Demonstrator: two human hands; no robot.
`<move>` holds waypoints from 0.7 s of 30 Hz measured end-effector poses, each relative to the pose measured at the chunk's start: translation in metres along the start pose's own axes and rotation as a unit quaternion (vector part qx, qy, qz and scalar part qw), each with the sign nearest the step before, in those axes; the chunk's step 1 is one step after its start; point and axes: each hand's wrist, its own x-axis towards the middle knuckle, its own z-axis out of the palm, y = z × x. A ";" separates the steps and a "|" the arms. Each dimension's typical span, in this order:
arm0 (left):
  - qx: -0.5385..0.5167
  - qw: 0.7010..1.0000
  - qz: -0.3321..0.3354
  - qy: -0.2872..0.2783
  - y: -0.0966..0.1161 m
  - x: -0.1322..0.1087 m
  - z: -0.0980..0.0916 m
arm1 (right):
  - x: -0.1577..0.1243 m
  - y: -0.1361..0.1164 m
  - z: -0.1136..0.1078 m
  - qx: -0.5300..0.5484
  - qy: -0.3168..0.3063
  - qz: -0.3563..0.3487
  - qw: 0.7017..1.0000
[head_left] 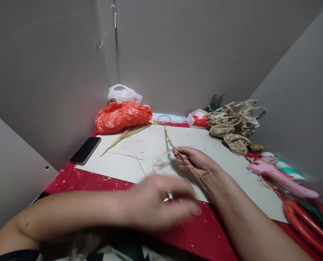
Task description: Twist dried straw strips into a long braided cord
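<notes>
Thumb and fingertips of the right hand [198, 161] are closed in a pinch on the dry strand [169, 140], which rises from the grip toward 12 o'clock, its loose ends crossing the palm toward 5; clock directions are read from this pinch. At between 6 and 7 o'clock, the left hand [156, 201], wearing a ring [168, 197], is apart from the strand, its fingers half bent; motion blur prevents telling whether they hold anything. The step in hand appears to be working the strand by hand, the right hand steadying it. A next move on it would seem to call for a firm right pinch and the left fingertips brought up to the loose fibres. Beneath lies the white board [223, 159], with the dry leaf [124, 137] near 10 o'clock. Farther out are the phone [85, 150] at 9, the orange bag [123, 117] at 10, the wire hoop [164, 116] between 11 and 12, the tissue pack [199, 121] between 1 and 2, the cord coils [229, 121] between 2 and 3, and the pink glue gun [282, 177] between 3 and 4.
</notes>
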 end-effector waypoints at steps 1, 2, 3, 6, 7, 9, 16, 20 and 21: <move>0.079 0.996 -0.021 0.036 -0.013 0.006 -0.013 | 0.000 0.000 0.000 -0.002 0.000 -0.002 1.000; 0.174 0.980 -0.055 0.084 -0.028 0.011 -0.027 | 0.001 -0.001 0.000 -0.005 0.002 -0.001 1.000; 0.264 0.952 -0.099 0.119 -0.043 0.015 -0.041 | 0.001 -0.001 0.000 -0.008 0.003 0.002 1.000; 0.398 0.894 -0.163 0.126 -0.083 0.021 -0.070 | 0.000 -0.001 0.003 -0.010 0.010 0.010 1.000; 0.411 0.889 -0.166 0.116 -0.091 0.021 -0.074 | 0.000 -0.001 0.004 -0.008 0.011 0.011 1.000; 0.419 0.887 -0.169 0.099 -0.100 0.020 -0.073 | 0.000 -0.001 0.005 -0.006 0.012 0.012 1.000; 0.415 0.876 -0.237 0.067 -0.097 0.030 -0.056 | 0.000 0.000 0.004 -0.016 0.013 0.014 1.000; 0.428 0.875 -0.223 0.041 -0.096 0.036 -0.056 | -0.001 0.000 0.006 -0.020 0.017 0.010 1.000; 0.436 0.873 -0.217 0.037 -0.096 0.036 -0.056 | -0.001 0.000 0.007 -0.020 0.019 0.011 1.000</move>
